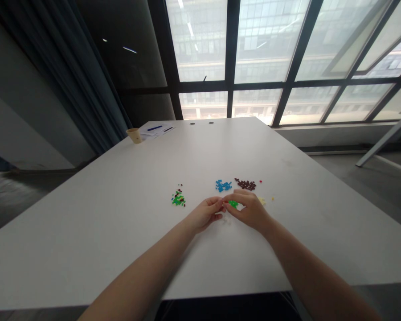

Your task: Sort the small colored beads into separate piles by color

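Left hand [204, 215]: narrow grip, fingertips drawn in against the right hand's, anything held hidden. Right hand [249, 210]: narrow grip, curled over small green plastic bricks [233, 204], holding or only touching impossible to tell. Cream pieces [261, 201] just off at 3 o'clock. Blue bricks [223, 185] at 12 o'clock; dark-brown bricks [245, 184] at 1 o'clock, a red piece [260, 181] just beside them. Mixed green-and-brown heap [178, 199] at 10 o'clock. Far along the white surface [287, 232], toward 11 o'clock: tan paper cup [134, 135], papers [155, 130], blue pen [154, 128]. Beyond: large window [230, 58], dark curtain [76, 76].
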The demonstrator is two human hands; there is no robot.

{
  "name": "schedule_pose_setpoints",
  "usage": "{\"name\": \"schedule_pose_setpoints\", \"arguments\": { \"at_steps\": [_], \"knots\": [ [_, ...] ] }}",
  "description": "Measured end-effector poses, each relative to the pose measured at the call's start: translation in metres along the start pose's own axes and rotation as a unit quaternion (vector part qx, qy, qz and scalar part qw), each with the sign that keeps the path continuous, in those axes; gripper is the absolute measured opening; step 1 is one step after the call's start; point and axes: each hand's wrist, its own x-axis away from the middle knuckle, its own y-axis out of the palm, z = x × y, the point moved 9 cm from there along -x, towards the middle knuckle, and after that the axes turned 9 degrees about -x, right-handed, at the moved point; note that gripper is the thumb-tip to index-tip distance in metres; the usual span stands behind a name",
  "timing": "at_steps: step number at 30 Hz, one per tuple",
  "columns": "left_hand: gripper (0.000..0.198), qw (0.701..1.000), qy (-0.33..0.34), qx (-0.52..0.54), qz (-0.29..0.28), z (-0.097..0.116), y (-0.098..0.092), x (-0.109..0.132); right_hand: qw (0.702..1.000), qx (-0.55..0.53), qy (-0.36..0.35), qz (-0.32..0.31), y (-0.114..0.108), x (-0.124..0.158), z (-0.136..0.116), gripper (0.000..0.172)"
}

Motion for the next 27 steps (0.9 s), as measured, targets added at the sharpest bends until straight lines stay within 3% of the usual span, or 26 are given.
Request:
{"name": "schedule_pose_setpoints", "arguments": {
  "at_steps": [6, 10, 14, 20, 27],
  "knots": [
    [0.031, 1.0, 0.01, -0.016, 0.001, 0.002, 0.001, 0.001, 0.999, -0.005, 0.044, -0.006, -0.007, -0.002, 0.015, 0.012],
    [0.036, 1.0, 0.004, -0.022, 0.011, 0.002, -0.003, 0.002, 0.986, 0.038, 0.151, 0.064, -0.049, 0.002, 0.056, 0.018],
    [0.034, 1.0, 0.008, -0.008, 0.018, 0.006, -0.006, 0.001, 0.936, 0.152, 0.309, 0.078, -0.089, 0.022, 0.11, 0.023],
    [0.03, 0.999, 0.004, 0.0, 0.034, 0.008, -0.009, 0.002, 0.905, 0.171, 0.388, -0.035, -0.074, 0.042, 0.15, 0.017],
    [0.03, 0.999, 0.001, 0.013, 0.043, 0.011, -0.012, 0.002, 0.908, 0.155, 0.386, -0.057, -0.063, 0.046, 0.16, 0.017]
  ]
}}
